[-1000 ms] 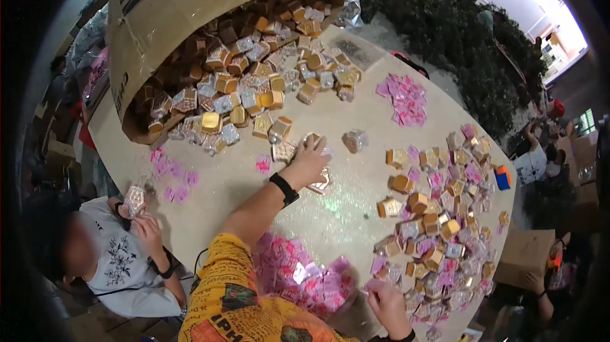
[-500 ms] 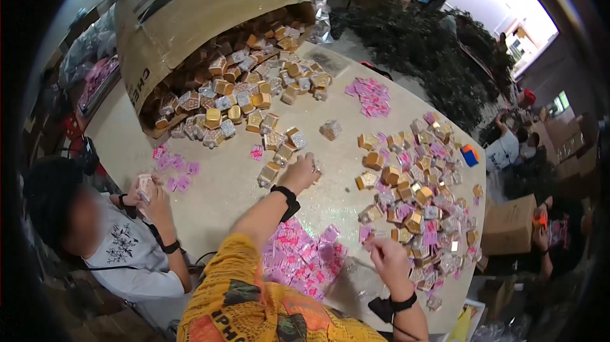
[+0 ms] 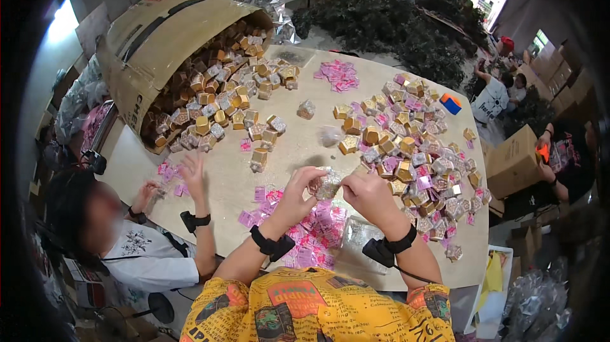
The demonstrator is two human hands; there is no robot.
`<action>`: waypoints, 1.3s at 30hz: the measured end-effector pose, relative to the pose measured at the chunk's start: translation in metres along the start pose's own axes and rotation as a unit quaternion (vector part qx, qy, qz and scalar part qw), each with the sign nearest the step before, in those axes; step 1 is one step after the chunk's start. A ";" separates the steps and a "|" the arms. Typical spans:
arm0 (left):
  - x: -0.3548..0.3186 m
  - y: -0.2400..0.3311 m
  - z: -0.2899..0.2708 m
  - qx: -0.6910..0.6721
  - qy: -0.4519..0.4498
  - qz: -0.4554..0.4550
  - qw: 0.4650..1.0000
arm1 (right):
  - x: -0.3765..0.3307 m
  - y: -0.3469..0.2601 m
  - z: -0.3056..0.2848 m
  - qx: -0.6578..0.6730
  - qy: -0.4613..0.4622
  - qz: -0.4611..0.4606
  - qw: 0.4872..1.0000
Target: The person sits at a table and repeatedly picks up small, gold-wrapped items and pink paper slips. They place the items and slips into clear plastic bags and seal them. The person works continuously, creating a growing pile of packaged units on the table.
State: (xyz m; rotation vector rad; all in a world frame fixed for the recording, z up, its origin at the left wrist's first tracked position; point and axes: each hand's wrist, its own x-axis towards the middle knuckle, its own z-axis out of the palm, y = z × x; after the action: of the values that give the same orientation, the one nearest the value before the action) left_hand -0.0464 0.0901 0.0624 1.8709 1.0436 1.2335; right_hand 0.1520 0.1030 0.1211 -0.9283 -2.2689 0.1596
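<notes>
My left hand point(image 3: 298, 194) grips a small box in clear, glittery wrap point(image 3: 328, 185) in front of my chest, above the table. Closed in a pinch, my right hand point(image 3: 370, 196) meets the right edge of that box; what its fingertips hold is too small to make out. Below my left hand spreads a pile of pink cards point(image 3: 318, 235). Beside it, under my right wrist, lies a clear plastic bag point(image 3: 361, 245). A heap of small gold and clear-wrapped boxes mixed with pink cards point(image 3: 406, 151) fills the table's right side.
A large tipped carton point(image 3: 159, 37) spills more small boxes point(image 3: 213, 110) at the far left. Another person point(image 3: 149, 250) sits at the left with hands over the table. An orange and blue tape dispenser point(image 3: 450, 103) stands at the right edge. More pink cards point(image 3: 337, 76) lie at the back.
My left hand has come back toward me and now holds a small wrapped box. My right hand has moved up to meet it. The person at the left has raised a hand with spread fingers.
</notes>
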 end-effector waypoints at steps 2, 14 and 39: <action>-0.001 0.006 0.000 0.022 0.011 0.014 1.000 | -0.002 -0.004 -0.006 -0.009 0.001 -0.008 1.000; -0.008 0.023 0.003 0.049 0.004 0.029 0.998 | -0.012 -0.005 -0.009 -0.030 -0.005 -0.038 0.999; -0.028 0.036 -0.006 0.137 0.016 0.036 0.990 | -0.006 -0.006 -0.013 0.271 -0.149 0.201 0.929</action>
State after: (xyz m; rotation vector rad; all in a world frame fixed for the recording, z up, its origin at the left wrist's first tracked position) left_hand -0.0490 0.0491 0.0827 2.1175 1.2237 1.2127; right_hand 0.1603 0.0928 0.1297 -1.0956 -2.0800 1.1167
